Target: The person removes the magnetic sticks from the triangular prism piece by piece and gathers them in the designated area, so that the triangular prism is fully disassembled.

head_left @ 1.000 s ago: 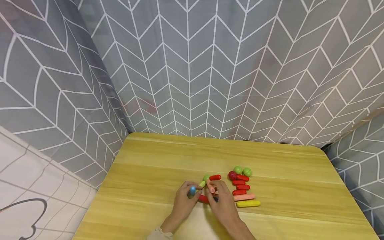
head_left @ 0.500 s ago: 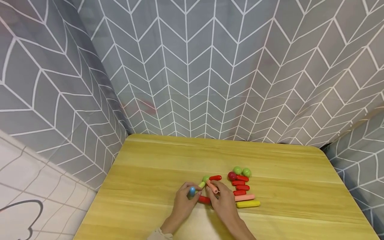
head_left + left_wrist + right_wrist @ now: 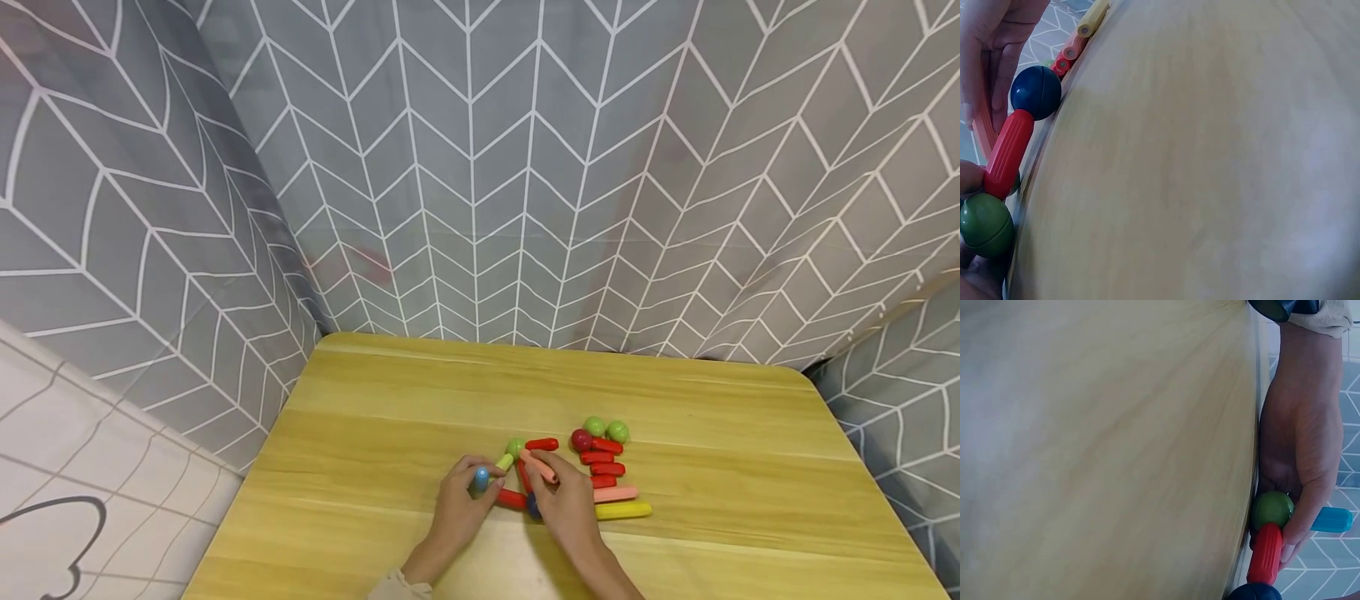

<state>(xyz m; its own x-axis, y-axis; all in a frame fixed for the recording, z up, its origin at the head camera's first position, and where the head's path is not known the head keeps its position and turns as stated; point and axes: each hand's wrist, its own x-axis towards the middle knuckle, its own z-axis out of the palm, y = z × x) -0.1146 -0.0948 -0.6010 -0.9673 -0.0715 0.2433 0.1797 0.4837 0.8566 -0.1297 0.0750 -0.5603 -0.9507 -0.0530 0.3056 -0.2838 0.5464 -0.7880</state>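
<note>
In the head view, my left hand (image 3: 459, 502) grips a corner of a ball-and-stick toy frame. That corner is a green ball (image 3: 986, 225), with a blue stick (image 3: 481, 477) standing up beside the thumb. A red stick (image 3: 1009, 153) links it to a dark blue ball (image 3: 1036, 92), and a lime stick (image 3: 505, 462) runs toward a far green ball (image 3: 514, 448). My right hand (image 3: 567, 502) pinches a salmon-pink stick (image 3: 540, 467), tilted, its far end right at the far green ball. Another red stick (image 3: 523, 477) shows under it.
A red stick (image 3: 542, 444) lies by the frame's far corner. To the right are two green balls (image 3: 617, 431), a dark red ball (image 3: 581, 440), several short red sticks (image 3: 607, 469), a pink stick (image 3: 616, 493) and a yellow stick (image 3: 625, 509) on the wooden table (image 3: 720, 467).
My right hand has shifted slightly right, and the pink stick's near end has swung right with it. The dark blue ball and the red stick beneath show more now. My left hand has stayed put.
</note>
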